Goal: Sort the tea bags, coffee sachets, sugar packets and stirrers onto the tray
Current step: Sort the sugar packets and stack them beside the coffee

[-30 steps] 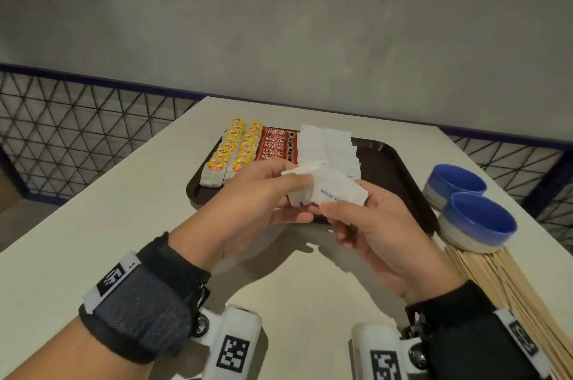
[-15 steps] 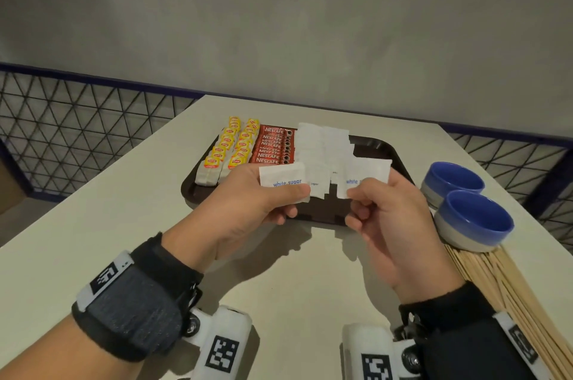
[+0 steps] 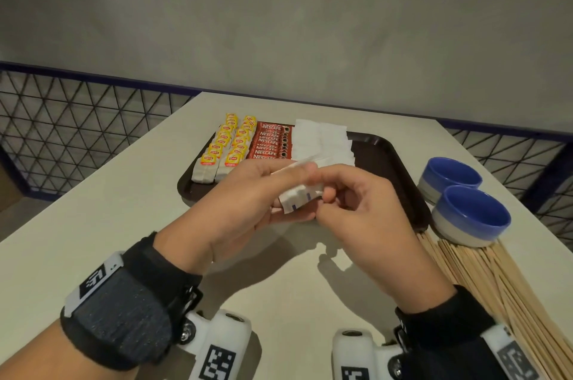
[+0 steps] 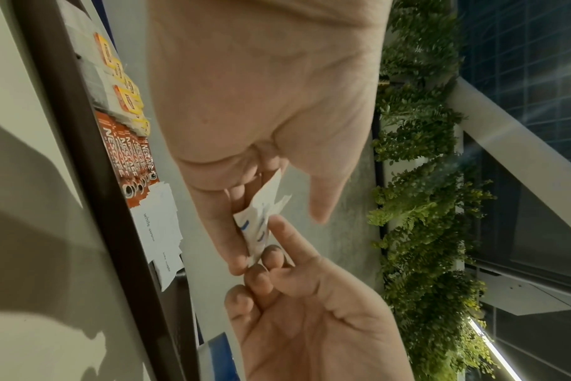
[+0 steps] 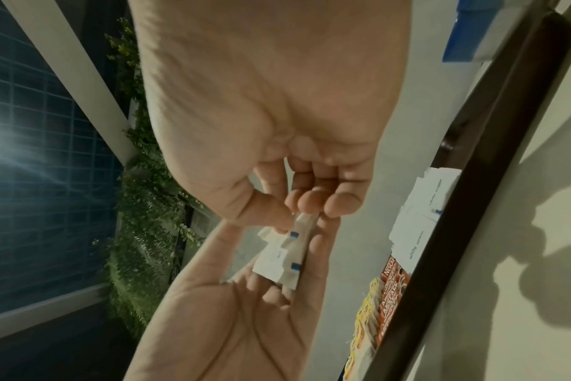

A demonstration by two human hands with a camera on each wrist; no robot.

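Note:
A small stack of white sugar packets (image 3: pixel 296 198) is held in the air just in front of the dark brown tray (image 3: pixel 400 162). My left hand (image 3: pixel 279 190) grips the stack between thumb and fingers. My right hand (image 3: pixel 328 190) pinches its other end, which the right wrist view shows on the packets (image 5: pixel 284 255). On the tray lie two rows of yellow tea bags (image 3: pixel 223 150), red coffee sachets (image 3: pixel 273 141) and a patch of white sugar packets (image 3: pixel 322 141). The wooden stirrers (image 3: pixel 483 280) lie on the table at the right.
Two blue and white bowls (image 3: pixel 449 175) (image 3: pixel 471 212) stand right of the tray, touching the stirrers' far ends. The tray's right part is bare. A wire mesh fence runs behind the table's left and right edges.
Half a second ago each hand held sugar packets apart over the tray's front edge. Now both hands have come together and back toward me, with the packets stacked between them.

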